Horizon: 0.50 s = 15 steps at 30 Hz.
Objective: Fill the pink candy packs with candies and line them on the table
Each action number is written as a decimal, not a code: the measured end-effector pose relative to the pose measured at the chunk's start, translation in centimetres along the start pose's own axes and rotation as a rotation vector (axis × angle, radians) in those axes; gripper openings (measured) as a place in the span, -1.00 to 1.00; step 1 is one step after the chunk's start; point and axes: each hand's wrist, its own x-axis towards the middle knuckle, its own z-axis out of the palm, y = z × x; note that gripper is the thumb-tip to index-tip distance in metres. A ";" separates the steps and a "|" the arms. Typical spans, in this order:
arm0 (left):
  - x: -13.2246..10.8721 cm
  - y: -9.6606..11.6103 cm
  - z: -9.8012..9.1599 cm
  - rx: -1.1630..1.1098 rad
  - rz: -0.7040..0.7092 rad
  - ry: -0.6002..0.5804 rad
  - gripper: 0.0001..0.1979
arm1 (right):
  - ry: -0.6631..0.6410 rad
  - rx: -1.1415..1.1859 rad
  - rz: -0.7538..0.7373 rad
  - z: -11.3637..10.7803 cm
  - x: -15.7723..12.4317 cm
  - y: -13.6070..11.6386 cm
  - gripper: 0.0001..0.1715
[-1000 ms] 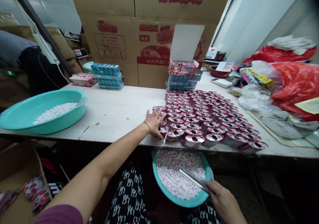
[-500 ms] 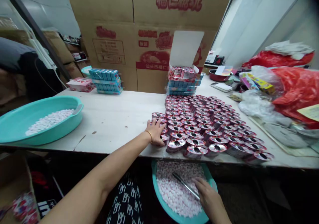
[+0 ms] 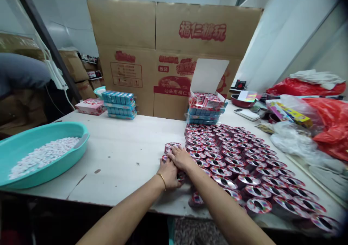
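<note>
Rows of small red-rimmed cans (image 3: 234, 161), each with a dark hole in its top, stand upright and close together on the white table. At the left edge of these rows, my left hand (image 3: 169, 174), with a gold bangle at the wrist, curls round some of the cans. My right hand (image 3: 181, 158) crosses in from the right, its fingers bent over the same group and touching the left hand. A can (image 3: 172, 145) shows just beyond the fingertips. Both hands partly hide what they grip. Below the table edge, a turquoise bowl (image 3: 170, 227) of small pale candies is partly visible.
At left sits a large turquoise basin (image 3: 81, 130) with white candies. Blue packs (image 3: 119, 105) and a pink box (image 3: 91, 106) stand behind. An open-lidded box (image 3: 208, 100) rests on blue packs before a cardboard sheet (image 3: 130, 23). Red plastic bags (image 3: 334, 118) lie right.
My right hand has left the metal tool in the candy bowl and come up to the cans beside my left hand. The view has tilted upward, so less of the bowl shows.
</note>
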 end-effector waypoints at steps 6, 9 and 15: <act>7.2 -4.9 -0.7 0.034 0.010 0.040 -0.13 | -0.017 -0.035 0.005 -2.2 7.7 1.9 -0.34; 12.0 -6.9 -0.7 0.033 0.013 0.014 -0.10 | -0.021 -0.098 0.007 -3.7 12.1 4.2 -0.42; 19.8 -8.1 -0.1 0.010 0.043 -0.003 -0.01 | -0.002 -0.167 0.002 -5.3 17.8 9.7 -0.43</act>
